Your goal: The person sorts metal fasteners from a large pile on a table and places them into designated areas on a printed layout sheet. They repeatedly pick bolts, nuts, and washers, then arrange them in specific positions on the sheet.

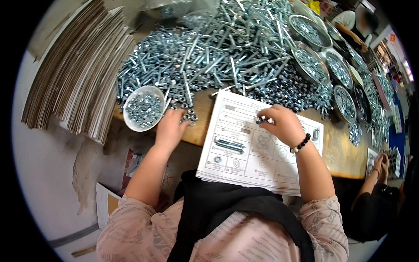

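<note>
My right hand (284,127) is closed on several metal nuts (265,120), held above a printed sheet (273,174). A dark beaded bracelet (301,144) circles that wrist. On the sheet's left part lie several long bolts (229,145) side by side, with a single nut (218,159) below them. A small metal piece (316,133) rests at its right edge. My left hand (170,125) is at the table's front edge, thumb and fingers apart, beside a small group of loose nuts (190,115). Just left of it stands a white bowl (127,117) full of small metal parts.
A big heap of bolts (209,56) and dark nuts (288,89) covers the back of the table (345,163). Stacked cardboard sheets (74,65) stand at left. Metal bowls of washers (310,65) line the right. Other people's hands (382,163) show at far right.
</note>
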Demonstrator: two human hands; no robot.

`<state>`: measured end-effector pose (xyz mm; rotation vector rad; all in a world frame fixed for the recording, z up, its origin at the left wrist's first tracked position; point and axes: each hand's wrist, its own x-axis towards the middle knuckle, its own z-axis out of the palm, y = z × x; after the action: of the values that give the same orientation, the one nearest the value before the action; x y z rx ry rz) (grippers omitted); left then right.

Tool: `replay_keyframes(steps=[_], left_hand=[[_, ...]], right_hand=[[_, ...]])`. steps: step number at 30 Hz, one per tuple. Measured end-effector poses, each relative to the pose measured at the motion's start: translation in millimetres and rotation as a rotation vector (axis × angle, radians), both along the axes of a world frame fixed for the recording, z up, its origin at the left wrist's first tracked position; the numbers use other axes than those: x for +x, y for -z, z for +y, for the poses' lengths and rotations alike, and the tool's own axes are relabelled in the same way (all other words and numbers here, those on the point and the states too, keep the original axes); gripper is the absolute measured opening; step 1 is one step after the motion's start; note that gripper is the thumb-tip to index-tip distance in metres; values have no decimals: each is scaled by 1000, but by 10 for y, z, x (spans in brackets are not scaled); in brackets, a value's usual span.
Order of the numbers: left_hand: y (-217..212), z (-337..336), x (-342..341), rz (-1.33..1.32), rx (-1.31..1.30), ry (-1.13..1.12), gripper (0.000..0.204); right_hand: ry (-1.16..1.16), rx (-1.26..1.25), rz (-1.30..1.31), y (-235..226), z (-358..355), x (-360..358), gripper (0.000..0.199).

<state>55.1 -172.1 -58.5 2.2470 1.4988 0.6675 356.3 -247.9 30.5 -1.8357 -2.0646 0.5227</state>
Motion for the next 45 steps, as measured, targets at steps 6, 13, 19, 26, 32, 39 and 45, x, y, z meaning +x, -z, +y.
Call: replay_keyframes(steps=[6,13,19,26,32,39,45], left_hand=[[70,80,-4,53,118,-19,13],[48,32,65,130,123,36,23],[-304,-81,231,93,125,80,24],[-612,-171,1323,-82,-142,711,24],[-458,-246,1760,195,-169,880,25],[-501,-476,1722,213,15,867,40],[-474,-480,1701,202,-9,871,39]], right_hand=[[9,19,-123,204,-530,38,18],[15,38,-152,252,-623,-4,27],[235,134,-28,140,-910,269,28],[308,204,120,36,-1146,366,23],[425,172,190,-41,-1435,502,21],[513,227,236,57,-1625,665,20],[554,267,186,69,-1742,825,18]])
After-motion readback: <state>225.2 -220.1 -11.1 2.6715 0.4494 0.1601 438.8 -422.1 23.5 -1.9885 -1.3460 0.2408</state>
